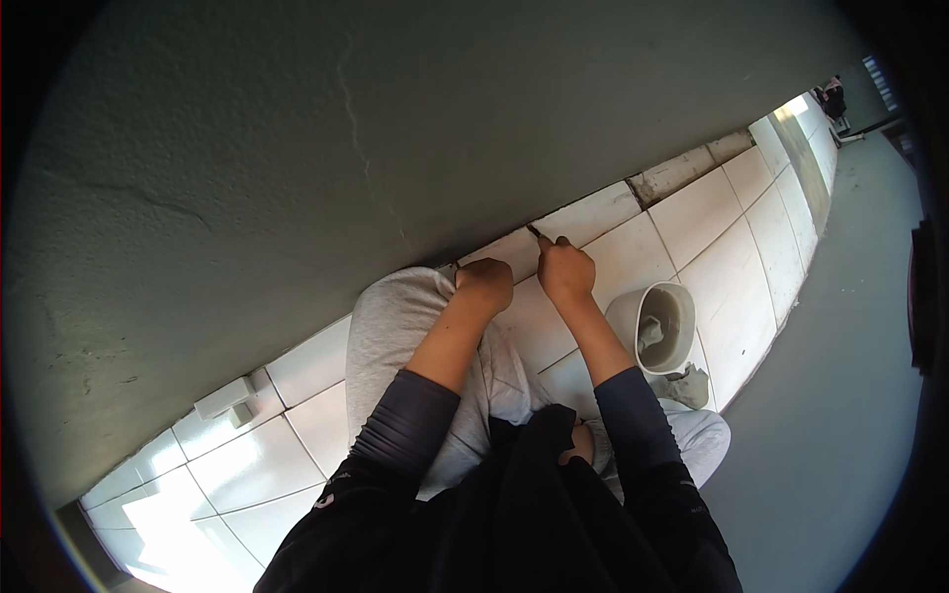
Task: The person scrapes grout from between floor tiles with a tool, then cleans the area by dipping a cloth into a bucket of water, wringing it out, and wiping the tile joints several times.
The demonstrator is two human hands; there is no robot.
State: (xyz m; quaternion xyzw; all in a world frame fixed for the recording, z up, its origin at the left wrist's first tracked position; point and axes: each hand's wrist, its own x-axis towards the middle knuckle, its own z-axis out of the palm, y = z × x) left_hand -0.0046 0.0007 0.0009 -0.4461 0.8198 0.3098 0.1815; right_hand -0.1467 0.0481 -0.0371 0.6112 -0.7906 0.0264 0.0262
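My right hand (566, 269) is closed around a thin dark tool (535, 232), whose tip reaches the joint between the white floor tiles (583, 216) and the grey wall (247, 178). The tool's kind cannot be made out. To its left, my left hand (485, 286) is curled shut close to the wall's foot, just above my left knee. A bit of something dark shows at its far edge, but what the fingers hold is hidden.
Right of my right forearm stands a pale bucket (623, 318) with grey paste inside. A grey clump (688, 386) lies beside it. Rough, untiled patches (682, 174) run along the wall farther right. White offcuts (225, 398) lie on tiles at left.
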